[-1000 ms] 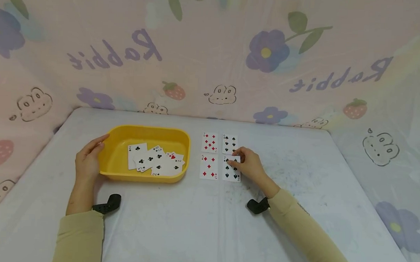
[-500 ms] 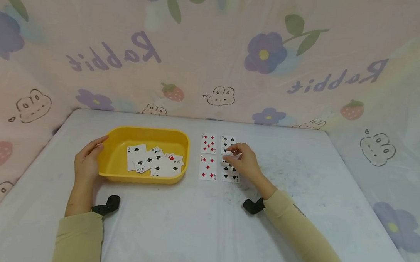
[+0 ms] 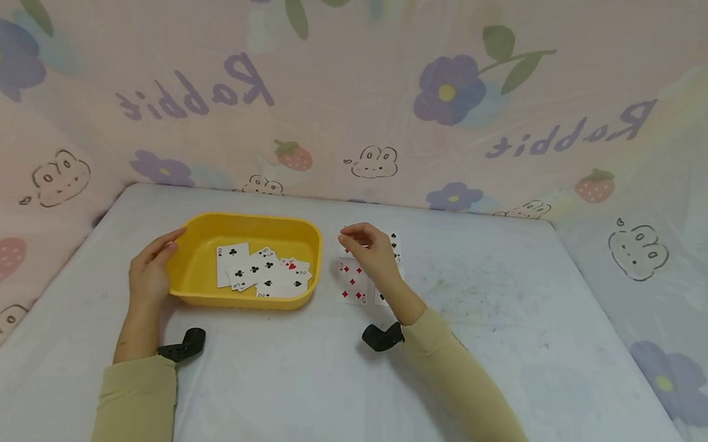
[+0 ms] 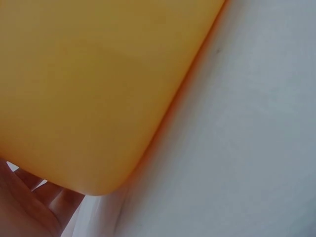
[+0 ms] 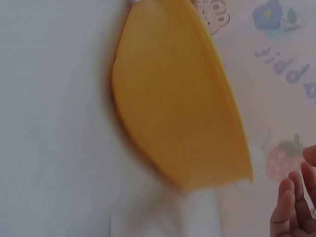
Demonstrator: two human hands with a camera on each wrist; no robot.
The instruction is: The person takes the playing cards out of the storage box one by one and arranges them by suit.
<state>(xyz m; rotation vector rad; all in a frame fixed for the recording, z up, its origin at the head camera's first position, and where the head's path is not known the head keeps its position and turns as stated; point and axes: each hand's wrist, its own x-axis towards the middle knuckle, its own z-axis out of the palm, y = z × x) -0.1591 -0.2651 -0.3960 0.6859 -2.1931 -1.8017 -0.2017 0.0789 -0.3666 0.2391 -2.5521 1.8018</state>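
Observation:
In the head view my left hand point(image 3: 149, 269) rests against the left end of a yellow plastic tray point(image 3: 240, 302), its fingers lying along the outer wall. Several playing cards point(image 3: 281, 287) lie overlapping, face up, in the tray. My right hand point(image 3: 373, 251) is over a small grid of cards right of the tray, with loosely bent fingers and nothing visible between them. Beneath it show the five of diamonds point(image 3: 352, 283) and part of the seven of diamonds point(image 3: 346, 251). Forearm and hand cover much of the six of spades point(image 3: 395, 245) and seven of spades point(image 3: 380, 297).
A white cloth point(image 3: 278, 381) covers the table. Behind it and at the sides hangs a pink curtain point(image 3: 335, 97) with flowers and rabbits. Each wrist carries a black camera mount, one left point(image 3: 184, 345) and one right point(image 3: 382, 338).
My right hand has lifted off the spades cards and moved left over the diamonds cards. The left hand, tray and cards stay where they were.

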